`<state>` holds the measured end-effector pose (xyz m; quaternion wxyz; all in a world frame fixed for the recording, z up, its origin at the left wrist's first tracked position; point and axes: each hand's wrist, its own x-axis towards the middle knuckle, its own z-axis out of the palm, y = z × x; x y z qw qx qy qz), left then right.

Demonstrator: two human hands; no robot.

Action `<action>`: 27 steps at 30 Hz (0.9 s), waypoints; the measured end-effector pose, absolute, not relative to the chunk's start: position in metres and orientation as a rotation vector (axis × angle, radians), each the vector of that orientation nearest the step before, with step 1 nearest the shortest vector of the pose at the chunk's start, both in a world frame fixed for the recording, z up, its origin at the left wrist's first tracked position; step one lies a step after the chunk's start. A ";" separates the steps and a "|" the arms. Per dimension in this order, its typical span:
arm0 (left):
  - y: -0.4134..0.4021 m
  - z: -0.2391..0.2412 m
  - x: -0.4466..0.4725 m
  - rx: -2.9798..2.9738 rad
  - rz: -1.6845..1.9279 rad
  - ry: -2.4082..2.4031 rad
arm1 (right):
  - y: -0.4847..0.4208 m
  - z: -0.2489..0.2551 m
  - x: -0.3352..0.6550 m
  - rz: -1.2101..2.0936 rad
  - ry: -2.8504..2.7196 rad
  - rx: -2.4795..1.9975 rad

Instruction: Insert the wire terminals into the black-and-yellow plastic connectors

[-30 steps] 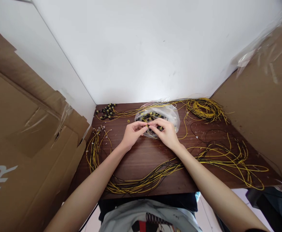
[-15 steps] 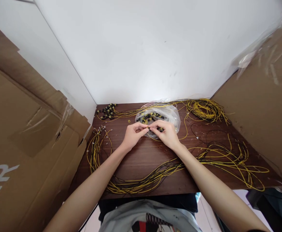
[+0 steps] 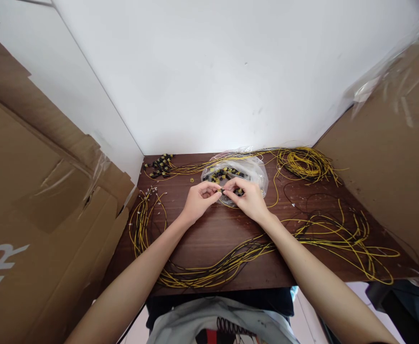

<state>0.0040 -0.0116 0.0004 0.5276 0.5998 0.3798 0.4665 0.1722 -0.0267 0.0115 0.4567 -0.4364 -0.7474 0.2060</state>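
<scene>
My left hand (image 3: 200, 199) and my right hand (image 3: 247, 198) meet over the near side of a clear plastic bag (image 3: 258, 169). Between their pinched fingertips is a small black and yellow connector (image 3: 222, 190), mostly covered by the fingers. A thin yellow wire (image 3: 277, 191) curves from the right-hand coil toward the hands; its end is hidden. Several loose black and yellow connectors (image 3: 227, 171) lie in the bag just beyond my fingers.
Wired connectors (image 3: 161, 165) are heaped at the back left, and a wire coil (image 3: 303, 162) lies back right. A long wire bundle (image 3: 209, 274) runs along the front edge. Cardboard (image 3: 51, 200) stands at left, more cardboard (image 3: 385, 157) at right, and a white wall (image 3: 209, 76) behind.
The fingertips have shifted slightly, and more of the dark connector shows between them. Both arms and the wires have stayed in place.
</scene>
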 end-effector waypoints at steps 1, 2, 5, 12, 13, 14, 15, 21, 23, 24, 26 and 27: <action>-0.012 0.000 0.004 1.434 1.111 0.901 | -0.027 0.012 0.173 0.497 -1.855 -1.067; -0.011 0.000 0.004 1.436 1.109 0.895 | -0.027 0.012 0.173 0.485 -1.869 -1.057; -0.011 0.000 0.004 1.456 1.101 0.891 | -0.026 0.012 0.174 0.453 -1.899 -1.038; -0.011 -0.002 0.003 1.488 1.085 0.915 | -0.026 0.009 0.176 0.404 -1.944 -1.042; -0.011 -0.002 0.003 1.480 1.077 0.918 | -0.026 0.009 0.176 0.398 -1.950 -1.035; -0.011 -0.002 0.003 1.471 1.075 0.917 | -0.026 0.009 0.176 0.393 -1.955 -1.030; -0.011 -0.003 0.003 1.463 1.075 0.912 | -0.026 0.010 0.175 0.390 -1.958 -1.027; -0.011 -0.003 0.003 1.455 1.081 0.868 | -0.027 0.010 0.175 0.393 -1.948 -1.032; -0.011 -0.003 0.003 1.465 1.089 0.871 | -0.027 0.010 0.175 0.405 -1.936 -1.044; -0.011 -0.002 0.003 1.471 1.091 0.873 | -0.027 0.010 0.175 0.414 -1.931 -1.054; -0.012 -0.002 0.003 1.470 1.094 0.872 | -0.026 0.010 0.176 0.425 -1.926 -1.067; -0.012 -0.002 0.004 1.463 1.095 0.868 | -0.026 0.010 0.176 0.428 -1.928 -1.069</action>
